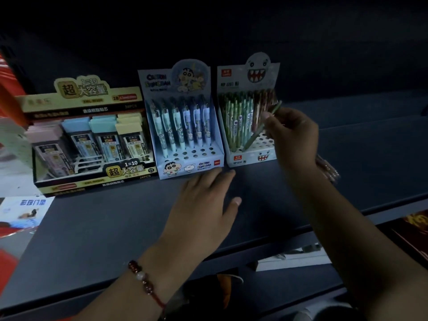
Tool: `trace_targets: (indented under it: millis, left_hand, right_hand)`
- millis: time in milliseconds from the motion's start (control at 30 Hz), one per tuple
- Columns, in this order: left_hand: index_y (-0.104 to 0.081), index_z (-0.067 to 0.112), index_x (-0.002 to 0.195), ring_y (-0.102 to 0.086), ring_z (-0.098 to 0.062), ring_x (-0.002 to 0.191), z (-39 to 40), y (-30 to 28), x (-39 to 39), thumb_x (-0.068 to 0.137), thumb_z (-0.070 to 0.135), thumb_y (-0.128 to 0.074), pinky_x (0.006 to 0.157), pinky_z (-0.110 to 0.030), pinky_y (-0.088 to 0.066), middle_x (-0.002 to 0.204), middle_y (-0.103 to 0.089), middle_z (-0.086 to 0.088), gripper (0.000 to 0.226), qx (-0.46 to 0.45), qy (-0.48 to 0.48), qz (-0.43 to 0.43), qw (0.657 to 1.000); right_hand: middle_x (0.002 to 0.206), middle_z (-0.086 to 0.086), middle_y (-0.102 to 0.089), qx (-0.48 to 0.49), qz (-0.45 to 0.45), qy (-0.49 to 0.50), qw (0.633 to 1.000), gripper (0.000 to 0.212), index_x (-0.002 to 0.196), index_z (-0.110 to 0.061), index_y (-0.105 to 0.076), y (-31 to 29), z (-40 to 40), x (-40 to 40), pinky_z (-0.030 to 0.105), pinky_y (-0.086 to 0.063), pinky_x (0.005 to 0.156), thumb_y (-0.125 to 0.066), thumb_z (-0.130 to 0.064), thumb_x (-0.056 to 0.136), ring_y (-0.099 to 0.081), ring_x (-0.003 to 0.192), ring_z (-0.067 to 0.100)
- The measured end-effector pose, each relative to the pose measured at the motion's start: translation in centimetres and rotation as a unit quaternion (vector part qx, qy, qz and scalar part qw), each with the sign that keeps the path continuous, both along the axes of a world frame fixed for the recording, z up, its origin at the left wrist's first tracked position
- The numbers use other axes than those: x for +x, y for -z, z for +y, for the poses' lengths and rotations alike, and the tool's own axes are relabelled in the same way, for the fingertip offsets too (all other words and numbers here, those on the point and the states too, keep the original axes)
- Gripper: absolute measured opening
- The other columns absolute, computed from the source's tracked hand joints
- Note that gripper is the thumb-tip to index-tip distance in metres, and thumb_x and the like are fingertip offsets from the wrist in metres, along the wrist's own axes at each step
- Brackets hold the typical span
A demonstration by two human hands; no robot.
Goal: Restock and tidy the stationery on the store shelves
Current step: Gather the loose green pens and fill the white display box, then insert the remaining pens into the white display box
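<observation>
My right hand [293,137] pinches a green pen [259,129], tilted, its lower tip in a hole of the monster-face pen display box [249,156]. More pens [327,169] poke out under the heel of that same hand. My left hand [203,202] lies flat and empty on the dark shelf [115,228], fingers spread, fingertips at the front of the cartoon pen display box [190,167]. That blue box holds two rows of pens, with empty holes in front. A black-and-gold pencil-lead box [92,174] stands at the left.
A printed leaflet [23,212] lies at the shelf's left end, red packaging [9,89] above it. The shelf runs dark to the right of the monster box. Below the shelf's front edge I see a lower shelf with boxed goods [412,230].
</observation>
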State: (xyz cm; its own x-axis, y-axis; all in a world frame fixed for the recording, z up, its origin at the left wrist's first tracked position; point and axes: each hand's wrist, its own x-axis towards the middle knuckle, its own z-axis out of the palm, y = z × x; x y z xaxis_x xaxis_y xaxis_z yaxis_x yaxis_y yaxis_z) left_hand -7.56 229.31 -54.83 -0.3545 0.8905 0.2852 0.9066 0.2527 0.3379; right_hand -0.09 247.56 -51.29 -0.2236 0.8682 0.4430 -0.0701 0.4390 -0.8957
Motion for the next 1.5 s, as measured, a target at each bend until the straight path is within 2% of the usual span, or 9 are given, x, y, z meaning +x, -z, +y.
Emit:
trace_targets:
  millis: [233, 433, 633, 800, 867, 1000, 1267, 1400, 1500]
  left_hand:
    - [-0.017, 0.032, 0.153, -0.011, -0.016, 0.145, 0.6, 0.5, -0.5, 0.1, 0.048, -0.035, 0.117, -0.032, -0.011, 0.161, -0.012, 0.007, 0.058, -0.024, -0.008, 0.028, 0.999]
    - [-0.019, 0.03, 0.153, -0.016, -0.015, 0.143, 0.6, 0.5, -0.7, 0.1, 0.047, -0.037, 0.116, -0.03, -0.012, 0.159, -0.018, 0.008, 0.057, -0.027, -0.003, 0.033, 0.999]
    - [-0.018, 0.031, 0.153, -0.017, -0.015, 0.143, 0.3, 0.7, -0.7, 0.1, 0.047, -0.036, 0.116, -0.03, -0.013, 0.159, -0.016, 0.007, 0.058, -0.035, -0.003, 0.027, 0.999]
    - [-0.018, 0.031, 0.153, -0.019, -0.018, 0.144, 0.1, 0.9, -0.8, 0.1, 0.048, -0.036, 0.116, -0.032, -0.016, 0.16, -0.018, 0.006, 0.058, -0.041, -0.012, 0.025, 0.999]
    - [-0.017, 0.031, 0.153, -0.018, -0.018, 0.144, 0.0, 1.0, -0.9, 0.1, 0.048, -0.035, 0.116, -0.033, -0.015, 0.16, -0.016, 0.006, 0.059, -0.048, -0.016, 0.032, 0.998]
    - [-0.014, 0.031, 0.154, -0.016, -0.019, 0.145, 0.1, 1.0, -0.7, 0.1, 0.049, -0.033, 0.118, -0.034, -0.014, 0.161, -0.014, 0.006, 0.059, -0.064, -0.024, 0.032, 0.997]
    - [-0.015, 0.033, 0.154, -0.015, -0.018, 0.146, 1.7, 1.1, 2.4, 0.1, 0.052, -0.034, 0.117, -0.036, -0.018, 0.163, -0.01, 0.007, 0.061, -0.08, -0.017, 0.014, 0.997]
    - [-0.016, 0.034, 0.154, -0.016, -0.017, 0.146, 3.2, 0.8, 5.5, 0.099, 0.052, -0.035, 0.117, -0.036, -0.019, 0.162, -0.012, 0.009, 0.061, -0.082, 0.001, 0.009, 0.997]
    - [-0.022, 0.033, 0.153, -0.019, -0.017, 0.145, 4.0, 0.7, 6.9, 0.098, 0.051, -0.04, 0.116, -0.038, -0.022, 0.161, -0.017, 0.009, 0.06, -0.066, 0.016, -0.007, 0.998]
  right_hand:
    - [0.061, -0.02, -0.063, 0.043, -0.06, 0.014, 0.997, 0.015, 0.073, -0.026, -0.065, 1.4, 0.6, -2.3, 0.014, -0.047, 0.058, -0.074, -0.026, 0.085, -0.058, 0.06, -0.006]
    - [0.074, -0.009, -0.071, 0.043, -0.091, 0.013, 0.995, 0.014, 0.088, -0.015, -0.071, 1.7, 1.0, -3.7, 0.019, -0.051, 0.061, -0.074, -0.028, 0.084, -0.066, 0.068, 0.0]
    - [0.047, -0.013, -0.051, 0.063, -0.157, 0.023, 0.985, 0.031, 0.061, -0.022, -0.056, 3.0, 1.6, -4.5, 0.009, -0.031, 0.046, -0.072, -0.033, 0.086, -0.044, 0.043, -0.002]
    - [0.065, 0.008, -0.064, 0.083, -0.218, 0.02, 0.972, 0.029, 0.072, -0.007, -0.062, 3.5, 1.5, -4.1, 0.026, -0.044, 0.054, -0.068, -0.03, 0.088, -0.054, 0.055, 0.012]
    - [0.09, 0.007, -0.073, 0.067, -0.258, 0.003, 0.964, 0.017, 0.094, -0.011, -0.07, 3.6, 0.7, -3.2, 0.029, -0.052, 0.069, -0.067, -0.027, 0.09, -0.067, 0.078, 0.017]
    - [0.126, 0.004, -0.065, 0.127, -0.333, 0.008, 0.934, 0.039, 0.129, -0.018, -0.061, 3.0, -0.9, -0.8, 0.027, -0.046, 0.09, -0.063, -0.028, 0.092, -0.062, 0.112, 0.019]
    - [0.156, 0.01, -0.032, 0.199, -0.59, -0.075, 0.779, 0.071, 0.15, -0.011, -0.031, 4.5, -3.7, 7.3, 0.032, -0.018, 0.117, -0.05, -0.052, 0.095, -0.027, 0.143, 0.025]
    - [0.16, 0.008, -0.023, 0.176, -0.593, -0.047, 0.784, 0.074, 0.153, -0.013, -0.024, 4.4, -3.4, 11.6, 0.035, -0.013, 0.119, -0.046, -0.053, 0.096, -0.017, 0.147, 0.027]
    - [0.155, 0.008, -0.034, 0.175, -0.567, -0.001, 0.805, 0.07, 0.15, -0.015, -0.031, 3.9, -2.3, 12.8, 0.037, -0.024, 0.116, -0.05, -0.051, 0.094, -0.029, 0.142, 0.028]
